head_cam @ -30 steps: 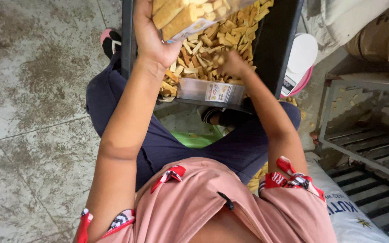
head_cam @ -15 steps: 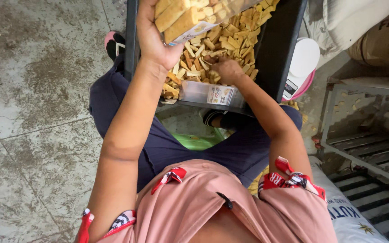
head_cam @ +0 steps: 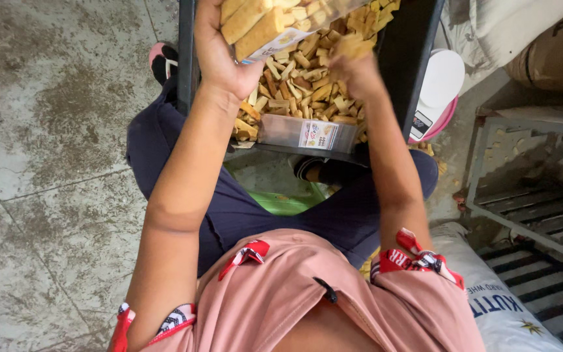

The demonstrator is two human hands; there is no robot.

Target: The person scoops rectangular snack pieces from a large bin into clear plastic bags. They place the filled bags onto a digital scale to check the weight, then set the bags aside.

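My left hand (head_cam: 219, 55) is raised at the top of the view, gripping a clear plastic pack of tan biscuit sticks (head_cam: 265, 23). My right hand (head_cam: 353, 62) is closed around a few biscuit sticks, lifted toward the pack. Below both hands a black tray (head_cam: 418, 58) holds a heap of loose biscuit sticks (head_cam: 294, 85). An empty clear plastic container with a small label (head_cam: 307, 133) rests against the tray's near edge.
A white and pink weighing scale (head_cam: 434, 91) stands right of the tray. A white sack (head_cam: 496, 293) lies at the lower right beside a metal rack (head_cam: 529, 189). A green stool (head_cam: 288, 199) shows between my legs. Stained concrete floor (head_cam: 47, 163) spreads to the left.
My right hand has risen from the heap in the tray toward the pack, carrying biscuit sticks. My left hand keeps the pack held up.
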